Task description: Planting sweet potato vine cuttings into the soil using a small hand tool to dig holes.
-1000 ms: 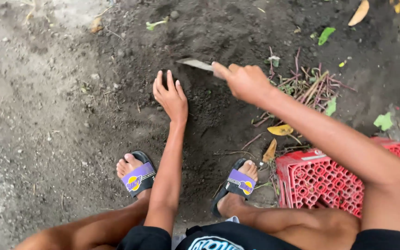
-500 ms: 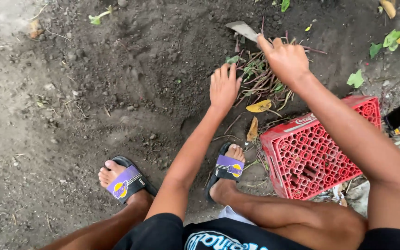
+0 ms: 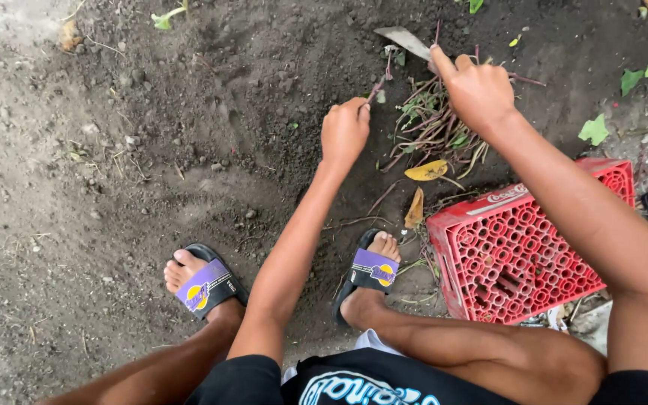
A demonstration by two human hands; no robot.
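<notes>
Head view: left hand (image 3: 344, 131) pinches a purple stem (image 3: 377, 85) from the cuttings pile (image 3: 433, 127). Right hand (image 3: 476, 90) grips a knife (image 3: 403, 40); planting it in the dug soil (image 3: 279, 97) likely comes next.

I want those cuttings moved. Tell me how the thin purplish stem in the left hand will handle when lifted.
The thin purplish stem looks slender, so probably light and bendy. The left hand pinches only its lower end; the top may droop.

Left hand (image 3: 344, 132) left bare soil (was flat, open), now pinching purple stem (image 3: 378, 85) beside cuttings pile (image 3: 436, 127).
</notes>
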